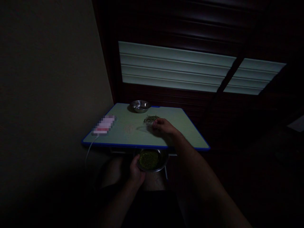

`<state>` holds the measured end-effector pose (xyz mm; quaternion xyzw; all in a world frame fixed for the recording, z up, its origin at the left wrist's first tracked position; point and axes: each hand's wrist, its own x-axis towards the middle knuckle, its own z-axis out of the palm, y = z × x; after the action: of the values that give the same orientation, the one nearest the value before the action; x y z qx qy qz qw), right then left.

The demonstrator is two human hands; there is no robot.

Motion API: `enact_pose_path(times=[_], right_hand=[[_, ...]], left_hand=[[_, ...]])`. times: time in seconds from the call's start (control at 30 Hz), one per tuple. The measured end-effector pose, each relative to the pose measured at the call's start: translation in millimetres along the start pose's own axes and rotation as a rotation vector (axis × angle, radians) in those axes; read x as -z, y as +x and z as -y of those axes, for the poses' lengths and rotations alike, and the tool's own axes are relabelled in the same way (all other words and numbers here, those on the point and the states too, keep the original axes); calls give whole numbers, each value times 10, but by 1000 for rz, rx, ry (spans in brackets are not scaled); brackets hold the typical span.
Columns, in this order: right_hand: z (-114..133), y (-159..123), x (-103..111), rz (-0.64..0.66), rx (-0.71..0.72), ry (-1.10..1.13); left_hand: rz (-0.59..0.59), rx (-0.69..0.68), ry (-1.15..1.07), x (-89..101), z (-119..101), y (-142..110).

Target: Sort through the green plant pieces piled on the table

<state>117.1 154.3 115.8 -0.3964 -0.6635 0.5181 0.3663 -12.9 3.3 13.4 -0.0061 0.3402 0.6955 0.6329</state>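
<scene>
Below the table's front edge, my left hand (137, 171) is closed on the rim of a metal bowl (162, 163), tilted toward me. Small green grains or bits (149, 159), too dark to name, lie in that bowl. Over the tabletop, my right hand (163, 126) has its fingers pinched together beside a loose pile of small green pieces (151, 118). A faint pale shape shows at the fingertips; what they hold, if anything, I cannot make out.
A second metal bowl (140, 106) stands at the back of the pale table (171, 113), which has a blue edge. On the left lies a blurred-out phone-like object (104, 125) with a white cable (89, 148). A wall (59, 79) rises at the left; dark slatted panels stand behind.
</scene>
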Motion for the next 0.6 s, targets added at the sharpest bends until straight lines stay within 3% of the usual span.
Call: enact_pose_path(times=[0.17, 0.27, 0.6], right_hand=[[-235, 128, 117, -422, 130, -80], [-363, 152, 188, -544, 209, -198], [-375, 125, 161, -488, 175, -277]], left_hand=[[10, 61, 41, -12, 209, 40], [8, 57, 46, -7, 231, 100], [80, 23, 50, 88, 196, 117]])
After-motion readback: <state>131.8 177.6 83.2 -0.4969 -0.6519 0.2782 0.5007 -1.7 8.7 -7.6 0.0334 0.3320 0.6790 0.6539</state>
